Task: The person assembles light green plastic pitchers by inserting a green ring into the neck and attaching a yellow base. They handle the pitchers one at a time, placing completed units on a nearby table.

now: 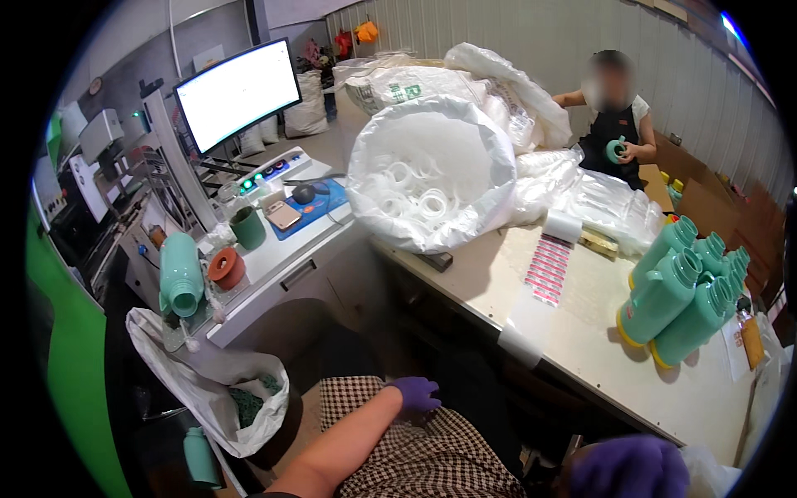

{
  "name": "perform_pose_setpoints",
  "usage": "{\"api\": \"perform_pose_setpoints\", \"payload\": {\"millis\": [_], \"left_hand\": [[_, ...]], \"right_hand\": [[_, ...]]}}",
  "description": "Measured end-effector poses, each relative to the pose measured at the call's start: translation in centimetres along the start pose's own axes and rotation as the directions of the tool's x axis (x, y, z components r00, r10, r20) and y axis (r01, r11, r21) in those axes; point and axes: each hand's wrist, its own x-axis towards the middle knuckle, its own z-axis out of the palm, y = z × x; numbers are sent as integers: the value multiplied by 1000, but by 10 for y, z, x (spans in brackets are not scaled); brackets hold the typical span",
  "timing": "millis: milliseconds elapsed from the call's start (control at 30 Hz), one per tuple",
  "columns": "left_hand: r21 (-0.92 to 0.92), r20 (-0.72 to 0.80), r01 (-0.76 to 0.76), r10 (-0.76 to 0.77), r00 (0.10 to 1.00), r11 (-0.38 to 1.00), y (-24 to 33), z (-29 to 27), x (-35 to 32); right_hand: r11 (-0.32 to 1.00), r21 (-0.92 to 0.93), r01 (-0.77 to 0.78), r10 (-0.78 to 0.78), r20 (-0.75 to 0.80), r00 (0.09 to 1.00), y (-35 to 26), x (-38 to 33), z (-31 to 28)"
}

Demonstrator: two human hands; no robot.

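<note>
My left hand (415, 395), in a purple glove, rests over my lap on a brown and cream checked cloth (390, 452). Its fingers are loosely bent and slightly apart, and nothing shows in them. At the lower right edge my right hand (631, 470), also purple-gloved, is close and blurred; its fingers cannot be made out. Above it is the white worktable (614, 365), where several mint-green bottle bodies with yellow bases (660, 295) stand upright. A strip of red and white labels (548, 270) lies on the tabletop, its backing hanging over the near edge.
A large white sack of translucent rings (432, 178) stands at the table's left end. On the side desk are a lit monitor (239, 95), a phone (283, 215) and a mint-green bottle body lying down (180, 274). Beyond the table, a person (614, 124) holds a mint-green part.
</note>
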Motion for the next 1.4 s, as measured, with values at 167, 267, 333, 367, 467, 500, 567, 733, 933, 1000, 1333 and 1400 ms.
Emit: {"api": "perform_pose_setpoints", "payload": {"millis": [167, 267, 333, 367, 467, 500, 567, 733, 933, 1000, 1333, 1400], "left_hand": [[-43, 114, 18, -13, 993, 999, 10, -6, -9], [-19, 130, -3, 5, 992, 1000, 20, -13, -7], [3, 57, 23, -23, 998, 1000, 11, -10, -10], [10, 57, 22, -22, 998, 1000, 8, -9, -10], [10, 43, 8, -9, 999, 1000, 6, -9, -9], [-5, 36, 6, -6, 999, 1000, 8, -10, -11], [-11, 37, 5, -5, 999, 1000, 10, -8, -9], [49, 35, 26, -28, 999, 998, 9, -4, -11], [26, 23, 24, -25, 999, 999, 9, -6, -18], [19, 12, 4, -4, 1000, 1000, 10, -6, -16], [-13, -6, -51, 51, 999, 999, 13, -5, -15], [-6, 20, -69, 69, 997, 998, 16, -5, -9]], "right_hand": [[946, 311, 89, -42, -156, 987, -10, 0, 26], [845, 533, 42, -163, 183, 970, 0, -2, 10], [845, 535, -6, -142, 235, 962, 5, -6, 5], [861, 508, -35, -100, 236, 967, 6, -11, 7], [916, 380, -133, 50, 221, 974, 9, -26, 12], [927, 330, -175, 108, 212, 971, 13, -31, 14], [936, 245, -251, 208, 188, 960, 17, -40, 18], [921, 96, -378, 368, 113, 923, 26, -59, 26], [908, 53, -415, 416, -8, 909, 45, -58, 34], [924, 134, -358, 374, -123, 919, 52, -40, 41], [844, 513, 156, 201, -572, 795, 43, 48, 79], [863, 418, 284, 27, -600, 800, 58, 39, 78]]}}
